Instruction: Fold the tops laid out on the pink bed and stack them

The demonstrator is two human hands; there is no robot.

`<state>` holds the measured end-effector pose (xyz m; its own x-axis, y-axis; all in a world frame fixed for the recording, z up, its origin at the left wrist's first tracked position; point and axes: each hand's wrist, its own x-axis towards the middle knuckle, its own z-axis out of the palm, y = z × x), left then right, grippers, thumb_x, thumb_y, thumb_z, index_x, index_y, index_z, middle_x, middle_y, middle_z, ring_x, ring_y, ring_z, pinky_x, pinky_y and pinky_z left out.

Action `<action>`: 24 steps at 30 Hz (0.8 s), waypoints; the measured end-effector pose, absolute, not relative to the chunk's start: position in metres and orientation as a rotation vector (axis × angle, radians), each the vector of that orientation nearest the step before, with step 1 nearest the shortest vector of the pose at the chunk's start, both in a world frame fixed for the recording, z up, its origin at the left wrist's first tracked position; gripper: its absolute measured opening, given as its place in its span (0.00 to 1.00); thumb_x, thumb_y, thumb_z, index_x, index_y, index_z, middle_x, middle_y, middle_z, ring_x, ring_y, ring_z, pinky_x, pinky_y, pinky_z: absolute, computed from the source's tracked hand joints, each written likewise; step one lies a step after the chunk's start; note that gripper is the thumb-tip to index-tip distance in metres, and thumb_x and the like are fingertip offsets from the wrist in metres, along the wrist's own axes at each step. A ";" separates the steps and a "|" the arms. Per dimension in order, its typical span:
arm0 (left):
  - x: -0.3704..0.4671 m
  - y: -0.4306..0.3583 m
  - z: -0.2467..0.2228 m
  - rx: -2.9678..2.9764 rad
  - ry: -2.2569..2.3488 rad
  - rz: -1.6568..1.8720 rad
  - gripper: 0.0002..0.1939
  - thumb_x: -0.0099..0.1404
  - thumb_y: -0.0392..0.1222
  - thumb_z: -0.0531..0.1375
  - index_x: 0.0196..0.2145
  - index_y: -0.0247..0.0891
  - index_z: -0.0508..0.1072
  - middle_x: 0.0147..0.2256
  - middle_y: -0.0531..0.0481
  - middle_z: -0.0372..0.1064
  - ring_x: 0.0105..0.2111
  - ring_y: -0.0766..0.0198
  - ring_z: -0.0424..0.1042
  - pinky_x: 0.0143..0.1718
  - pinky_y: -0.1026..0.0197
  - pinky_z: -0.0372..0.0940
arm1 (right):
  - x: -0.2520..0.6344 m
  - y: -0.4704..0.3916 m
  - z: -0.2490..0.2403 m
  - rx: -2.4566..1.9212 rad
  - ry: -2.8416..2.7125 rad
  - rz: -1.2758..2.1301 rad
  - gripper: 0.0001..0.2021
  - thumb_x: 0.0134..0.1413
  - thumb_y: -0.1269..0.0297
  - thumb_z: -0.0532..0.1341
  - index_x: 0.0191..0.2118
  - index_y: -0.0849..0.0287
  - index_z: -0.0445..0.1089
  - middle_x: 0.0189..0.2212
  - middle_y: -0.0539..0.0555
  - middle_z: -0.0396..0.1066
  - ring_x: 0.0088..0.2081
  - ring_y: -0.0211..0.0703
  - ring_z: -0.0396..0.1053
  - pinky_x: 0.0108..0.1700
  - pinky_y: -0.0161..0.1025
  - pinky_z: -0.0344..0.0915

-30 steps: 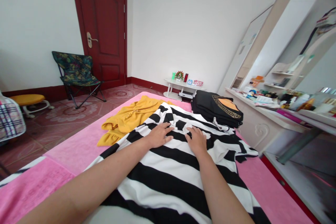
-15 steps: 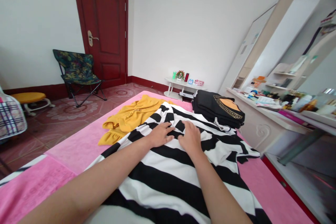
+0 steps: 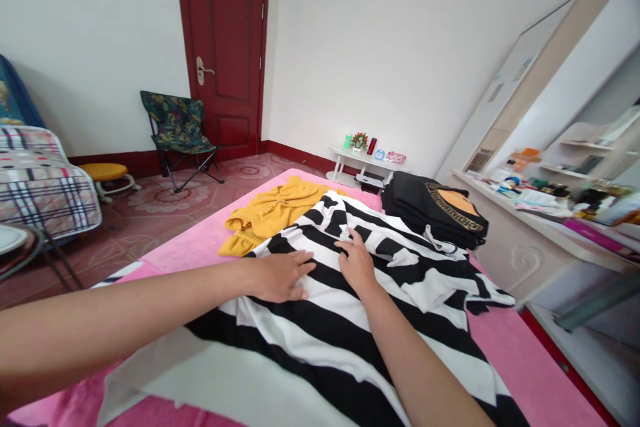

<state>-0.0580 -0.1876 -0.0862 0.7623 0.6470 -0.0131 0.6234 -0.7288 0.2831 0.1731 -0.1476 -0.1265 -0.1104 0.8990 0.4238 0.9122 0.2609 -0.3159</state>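
Note:
A black-and-white striped garment (image 3: 340, 340) lies spread over the pink bed cover (image 3: 530, 353), wrinkled toward its far end. My left hand (image 3: 281, 276) rests flat on its left part, fingers apart. Farther up the cloth, my right hand (image 3: 357, 259) touches the stripes with its fingers spread and the index finger stretched forward. Neither hand grips the fabric. Beyond the garment on the left is a crumpled yellow garment (image 3: 270, 213). At the far right sits a folded pile of black clothes (image 3: 410, 203) with a gold-patterned band.
On the right stands a dressing table (image 3: 505, 203) crowded with bottles and small items. A low white table (image 3: 345, 159) is at the far wall. A camouflage folding chair (image 3: 177, 123), a yellow stool (image 3: 103, 171) and a plaid-covered seat (image 3: 45, 180) stand left of the bed.
My left hand has moved left and nearer to me across the striped garment, away from my right hand. The view has turned left, showing more of the plaid-covered seat.

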 end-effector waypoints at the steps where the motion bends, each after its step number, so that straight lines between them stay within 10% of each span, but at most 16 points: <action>1: -0.071 -0.196 -0.077 2.686 0.947 0.133 0.25 0.61 0.51 0.56 0.55 0.42 0.67 0.61 0.44 0.56 0.58 0.52 0.60 0.56 0.57 0.57 | 0.170 -0.147 -0.123 -1.664 -2.048 -0.068 0.20 0.49 0.74 0.53 0.46 0.54 0.73 0.63 0.54 0.50 0.55 0.50 0.61 0.54 0.45 0.61; 5: -0.112 -0.225 -0.056 2.664 1.342 0.217 0.15 0.57 0.44 0.60 0.44 0.46 0.72 0.49 0.49 0.67 0.45 0.56 0.71 0.46 0.59 0.63 | 0.158 -0.140 -0.112 -1.877 -2.109 -0.139 0.21 0.50 0.70 0.53 0.50 0.56 0.72 0.63 0.59 0.51 0.53 0.60 0.61 0.46 0.53 0.64; 11: -0.146 -0.240 -0.073 2.332 2.044 0.163 0.36 0.53 0.54 0.60 0.56 0.37 0.62 0.48 0.38 0.68 0.45 0.46 0.70 0.43 0.51 0.64 | 0.152 -0.132 -0.118 -1.953 -1.955 -0.268 0.21 0.53 0.67 0.51 0.53 0.63 0.67 0.63 0.63 0.51 0.52 0.60 0.62 0.45 0.51 0.64; 17: -0.153 -0.237 -0.059 2.029 1.650 0.332 0.17 0.55 0.52 0.58 0.37 0.38 0.74 0.34 0.50 0.74 0.36 0.56 0.72 0.38 0.61 0.64 | 0.167 -0.115 -0.115 -1.821 -1.898 -0.086 0.25 0.51 0.70 0.52 0.57 0.69 0.60 0.63 0.66 0.47 0.56 0.56 0.61 0.54 0.47 0.61; 24: -0.096 -0.251 -0.023 1.990 1.317 0.604 0.11 0.55 0.48 0.59 0.26 0.37 0.65 0.21 0.57 0.61 0.21 0.70 0.59 0.22 0.69 0.54 | 0.183 -0.093 -0.106 -1.567 -1.651 -0.156 0.26 0.51 0.72 0.50 0.58 0.71 0.57 0.64 0.67 0.44 0.63 0.52 0.49 0.62 0.45 0.52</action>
